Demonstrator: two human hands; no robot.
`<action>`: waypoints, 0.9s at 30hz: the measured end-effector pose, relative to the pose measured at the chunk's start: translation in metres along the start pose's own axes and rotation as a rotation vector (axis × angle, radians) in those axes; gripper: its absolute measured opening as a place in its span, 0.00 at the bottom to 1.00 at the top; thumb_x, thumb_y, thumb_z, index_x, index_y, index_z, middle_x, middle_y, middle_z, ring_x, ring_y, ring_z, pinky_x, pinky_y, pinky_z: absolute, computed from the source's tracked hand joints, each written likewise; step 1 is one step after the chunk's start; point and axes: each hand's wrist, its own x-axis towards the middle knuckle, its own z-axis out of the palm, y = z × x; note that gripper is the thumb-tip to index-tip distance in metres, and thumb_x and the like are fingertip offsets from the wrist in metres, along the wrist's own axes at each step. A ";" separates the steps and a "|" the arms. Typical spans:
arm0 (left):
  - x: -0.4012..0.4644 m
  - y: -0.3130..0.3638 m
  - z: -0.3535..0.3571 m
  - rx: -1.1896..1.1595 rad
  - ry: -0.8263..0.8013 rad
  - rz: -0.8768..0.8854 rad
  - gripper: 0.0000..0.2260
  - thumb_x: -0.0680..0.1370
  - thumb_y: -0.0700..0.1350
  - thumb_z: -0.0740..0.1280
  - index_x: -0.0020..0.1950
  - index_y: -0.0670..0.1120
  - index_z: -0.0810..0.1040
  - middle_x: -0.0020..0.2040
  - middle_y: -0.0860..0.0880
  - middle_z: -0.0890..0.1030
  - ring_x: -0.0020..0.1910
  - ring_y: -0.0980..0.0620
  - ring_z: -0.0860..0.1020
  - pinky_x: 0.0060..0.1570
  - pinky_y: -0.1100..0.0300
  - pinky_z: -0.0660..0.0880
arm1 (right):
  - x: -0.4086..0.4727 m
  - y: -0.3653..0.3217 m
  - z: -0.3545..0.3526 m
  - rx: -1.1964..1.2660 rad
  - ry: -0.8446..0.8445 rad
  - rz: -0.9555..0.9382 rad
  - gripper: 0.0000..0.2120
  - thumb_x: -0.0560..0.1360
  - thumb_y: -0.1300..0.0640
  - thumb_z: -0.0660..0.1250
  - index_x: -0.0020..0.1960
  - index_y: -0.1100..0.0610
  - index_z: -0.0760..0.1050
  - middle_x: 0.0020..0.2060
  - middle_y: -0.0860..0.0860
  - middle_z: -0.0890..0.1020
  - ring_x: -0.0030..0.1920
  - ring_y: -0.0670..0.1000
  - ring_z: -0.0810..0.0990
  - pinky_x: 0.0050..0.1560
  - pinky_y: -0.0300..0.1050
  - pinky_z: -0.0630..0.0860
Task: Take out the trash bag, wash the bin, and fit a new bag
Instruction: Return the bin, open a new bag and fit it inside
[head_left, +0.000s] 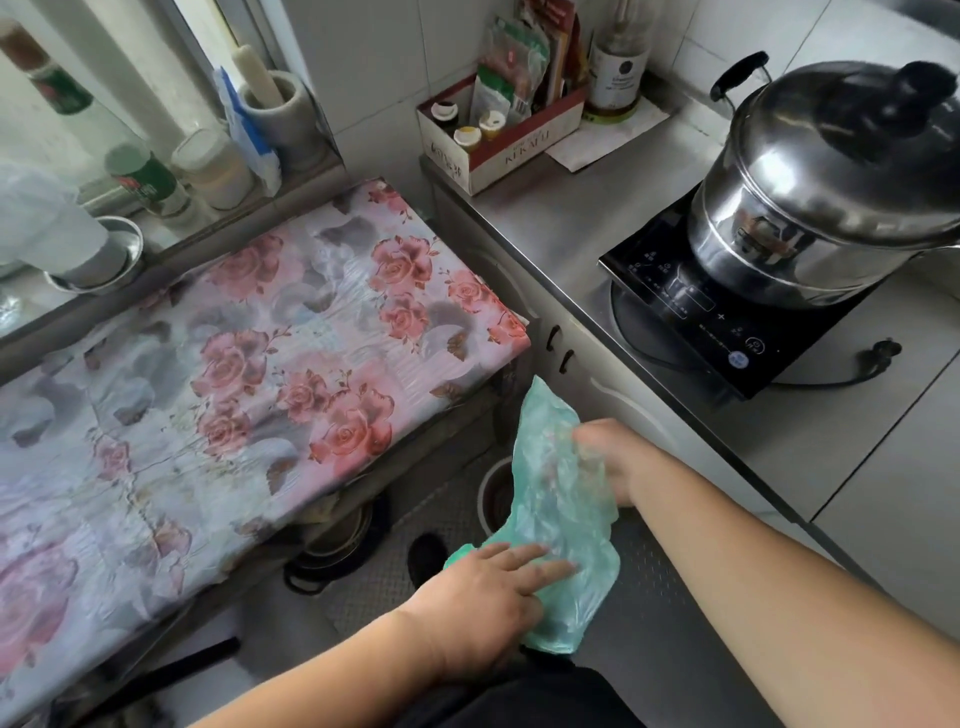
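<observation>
A thin, translucent green trash bag (550, 488) hangs crumpled between my two hands, above the floor. My right hand (613, 462) is partly behind the film and grips the bag's upper part near the cabinet front. My left hand (488, 587) holds the lower part, fingers spread flat across the plastic. Behind the bag, on the floor between the table and the cabinet, a small round bin (493, 493) shows only its left rim; the rest is hidden.
A table with a floral cloth (234, 374) fills the left, with pans stacked beneath it (343, 545). On the right, a steel counter (561, 218) carries an induction hob (727, 322) with a large lidded pot (831, 197) and a box of bottles (498, 130).
</observation>
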 end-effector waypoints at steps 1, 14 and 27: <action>-0.001 -0.004 0.003 -0.023 0.034 -0.007 0.12 0.79 0.44 0.60 0.56 0.42 0.80 0.83 0.51 0.56 0.80 0.43 0.56 0.77 0.47 0.56 | -0.002 0.000 0.002 0.018 0.011 -0.033 0.05 0.74 0.65 0.67 0.43 0.66 0.81 0.36 0.61 0.82 0.30 0.57 0.82 0.34 0.46 0.78; 0.007 -0.047 -0.040 -1.226 0.897 -1.080 0.46 0.61 0.77 0.66 0.65 0.44 0.70 0.63 0.45 0.76 0.61 0.46 0.77 0.63 0.44 0.76 | -0.039 0.005 0.015 0.030 0.208 -0.523 0.10 0.78 0.57 0.66 0.48 0.64 0.79 0.45 0.61 0.85 0.48 0.61 0.84 0.50 0.61 0.81; 0.038 -0.049 -0.115 -0.575 0.462 -0.549 0.47 0.67 0.67 0.74 0.80 0.59 0.56 0.83 0.47 0.49 0.81 0.46 0.47 0.77 0.39 0.57 | -0.076 0.018 -0.006 -0.179 0.251 -0.768 0.06 0.75 0.59 0.67 0.39 0.54 0.79 0.32 0.49 0.81 0.31 0.45 0.75 0.32 0.44 0.73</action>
